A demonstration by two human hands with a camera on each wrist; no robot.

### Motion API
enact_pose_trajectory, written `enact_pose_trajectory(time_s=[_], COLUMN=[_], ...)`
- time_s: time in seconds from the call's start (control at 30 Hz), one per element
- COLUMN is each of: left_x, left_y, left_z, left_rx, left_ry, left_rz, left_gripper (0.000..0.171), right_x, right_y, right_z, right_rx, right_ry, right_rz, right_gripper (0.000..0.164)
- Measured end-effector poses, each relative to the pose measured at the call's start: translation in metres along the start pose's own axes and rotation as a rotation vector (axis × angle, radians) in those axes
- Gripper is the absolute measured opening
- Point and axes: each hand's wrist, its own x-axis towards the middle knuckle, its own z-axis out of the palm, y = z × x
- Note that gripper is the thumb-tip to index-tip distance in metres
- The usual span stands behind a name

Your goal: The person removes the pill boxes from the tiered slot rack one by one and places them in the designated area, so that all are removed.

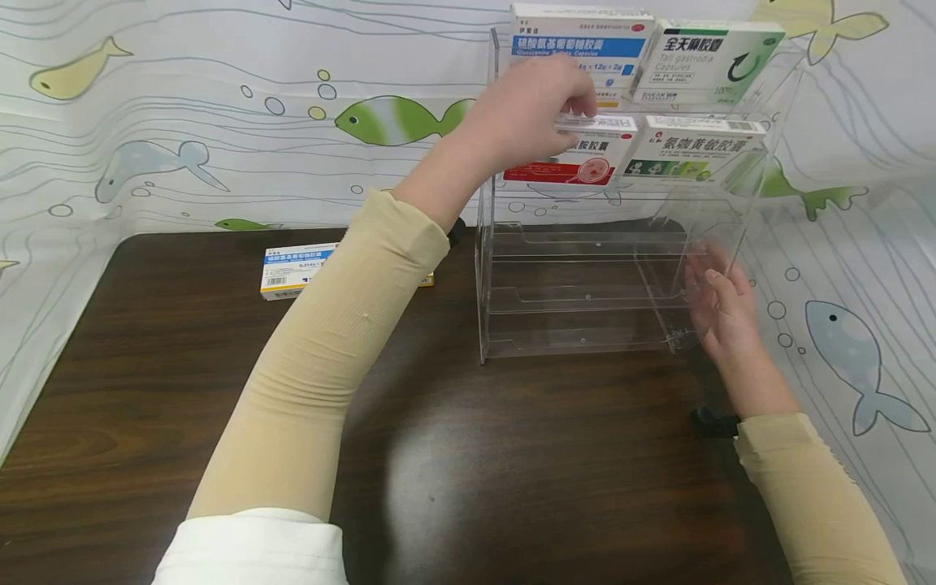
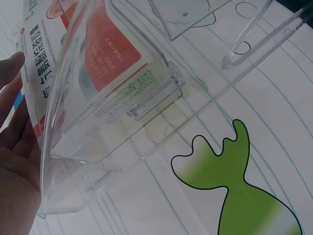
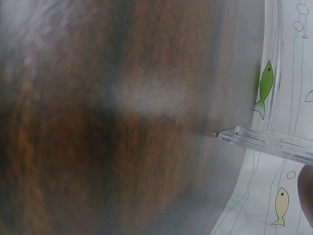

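Observation:
A clear acrylic rack (image 1: pixel 585 305) with several tiers stands at the back of the table. My left hand (image 1: pixel 522 106) pinches a white and red medicine box (image 1: pixel 563 174) on the second tier, thumb at its front and fingers over its top edge. In the left wrist view this box (image 2: pixel 36 63) leans behind the clear plastic, with the left hand (image 2: pixel 19 147) beside it. My right hand (image 1: pixel 727 313) rests against the rack's right side, fingers fairly straight. Only a sliver of the right hand (image 3: pixel 306 191) shows in the right wrist view.
On the top tier are a blue and white box (image 1: pixel 621 49) and a green and white box (image 1: pixel 709 65). Another white and green box (image 1: pixel 695 152) sits on the second tier. A blue-and-white box (image 1: pixel 292 268) lies on the dark table (image 1: pixel 512 463), partly behind the left arm.

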Motion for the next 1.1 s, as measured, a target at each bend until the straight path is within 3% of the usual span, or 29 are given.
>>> enact_pose_trajectory(time_s=[0.4,0.63,0.83,1.1], left_x=[-0.004,-0.003,-0.004,-0.010], left_y=[-0.001,0.000,0.003,0.009], left_z=[-0.001,-0.003,-0.008,-0.028], left_rx=[0.011,0.018,0.016,0.036], left_ry=[-0.001,0.005,0.069,0.182], left_rz=[-0.022,-0.020,0.031,0.112], left_gripper=[0.032,0.030,0.028,0.027], right_x=[0.001,0.002,0.002,0.001], right_y=[0.003,0.004,0.005,0.004], right_z=[0.002,0.000,-0.002,-0.002], right_rx=[0.033,-0.026,-0.021,-0.014], right_ry=[-0.001,-0.002,-0.008,-0.005], right_rz=[0.017,-0.012,-0.023,-0.019], right_gripper=[0.035,0.037,0.036,0.036])
